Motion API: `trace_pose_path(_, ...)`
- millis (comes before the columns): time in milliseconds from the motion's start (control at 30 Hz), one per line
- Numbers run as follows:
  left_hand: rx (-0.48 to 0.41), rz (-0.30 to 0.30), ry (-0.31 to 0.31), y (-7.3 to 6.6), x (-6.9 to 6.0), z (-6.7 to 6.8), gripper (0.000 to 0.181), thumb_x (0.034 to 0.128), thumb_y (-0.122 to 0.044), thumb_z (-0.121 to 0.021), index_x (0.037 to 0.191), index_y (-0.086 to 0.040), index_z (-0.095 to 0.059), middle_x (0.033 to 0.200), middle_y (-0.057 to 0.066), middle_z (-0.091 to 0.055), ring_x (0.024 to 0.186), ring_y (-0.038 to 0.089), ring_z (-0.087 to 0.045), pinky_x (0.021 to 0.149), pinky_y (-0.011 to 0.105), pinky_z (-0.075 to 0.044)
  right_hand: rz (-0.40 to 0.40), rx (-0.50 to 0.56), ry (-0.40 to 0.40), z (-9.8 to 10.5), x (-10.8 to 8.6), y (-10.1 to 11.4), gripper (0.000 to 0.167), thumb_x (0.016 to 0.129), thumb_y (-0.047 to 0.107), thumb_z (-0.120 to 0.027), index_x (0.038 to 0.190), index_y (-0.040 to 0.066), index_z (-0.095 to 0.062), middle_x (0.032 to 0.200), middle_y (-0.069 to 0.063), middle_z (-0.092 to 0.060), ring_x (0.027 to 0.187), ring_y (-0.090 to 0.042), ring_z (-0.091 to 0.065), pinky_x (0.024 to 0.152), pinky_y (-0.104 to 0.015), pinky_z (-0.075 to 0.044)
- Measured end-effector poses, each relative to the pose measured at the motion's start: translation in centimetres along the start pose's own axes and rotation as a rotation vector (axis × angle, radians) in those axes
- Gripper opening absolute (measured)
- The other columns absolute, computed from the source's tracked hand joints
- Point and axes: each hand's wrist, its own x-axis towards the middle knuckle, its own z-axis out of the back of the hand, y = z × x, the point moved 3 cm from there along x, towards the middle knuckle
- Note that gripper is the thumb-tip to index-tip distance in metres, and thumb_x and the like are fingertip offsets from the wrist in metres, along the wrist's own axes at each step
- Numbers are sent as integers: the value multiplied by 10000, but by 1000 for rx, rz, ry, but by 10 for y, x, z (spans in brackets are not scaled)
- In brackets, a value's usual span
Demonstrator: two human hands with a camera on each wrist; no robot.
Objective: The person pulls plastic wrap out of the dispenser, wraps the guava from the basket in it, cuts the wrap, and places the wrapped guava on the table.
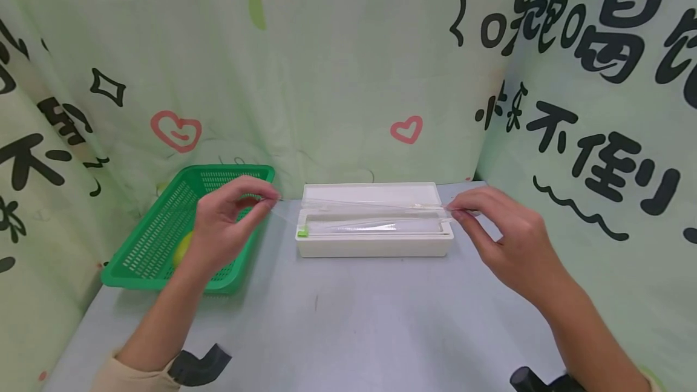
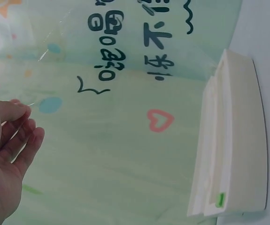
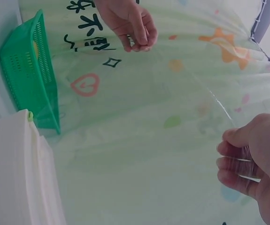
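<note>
A sheet of clear cling film (image 1: 376,205) stretches between both hands above a white cling film dispenser box (image 1: 376,248). My left hand (image 1: 229,216) pinches one edge of the film between thumb and index finger, up and to the left of the box. On the other side, my right hand (image 1: 503,235) pinches the opposite edge by the box's right end. In the right wrist view, film lies bunched across the fingers of the right hand (image 3: 252,161). The box's lid is raised at the back, and a small green piece (image 1: 302,233) sits at its left front corner.
A green perforated basket (image 1: 130,280) stands at the left, behind my left forearm, with a yellow round thing (image 1: 182,250) partly visible inside. Printed curtains (image 1: 327,77) close off the back and sides of the grey-white table (image 1: 348,319).
</note>
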Motion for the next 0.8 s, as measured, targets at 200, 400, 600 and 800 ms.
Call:
trace_pose_path(200,-31,-37,-9,-5,1,1,173,792,192,-642,944,110,-654,937,-41,-684,910,103,-649,800,204,-561,27,-7,-23,2,1,4,418,999,367,-497,914,11,-699,902,-56,-691,921,-20,-589,891,-35,-424)
trace_pose_path(400,-86,-80,-17,-11,2,2,205,770,231,-625,943,124,-651,936,-4,-695,907,127,-653,801,198,-558,47,-9,-51,5,2,9,391,996,339,-518,903,7,-703,881,-63,-690,906,-10,-584,891,-38,-424)
trace_pose_path(600,-124,-111,-20,-15,2,3,216,759,257,-610,938,140,-646,938,23,-700,906,143,-658,810,201,-558,62,1,-81,8,3,14,391,991,329,-534,876,-4,-702,851,-77,-687,888,-11,-587,885,-40,-430)
trace_pose_path(800,-131,-146,-15,-19,3,5,190,762,244,-621,928,152,-640,940,26,-702,906,147,-660,830,211,-558,71,-3,-107,12,5,20,412,989,333,-537,848,-20,-696,832,-82,-684,860,-44,-600,884,-40,-433)
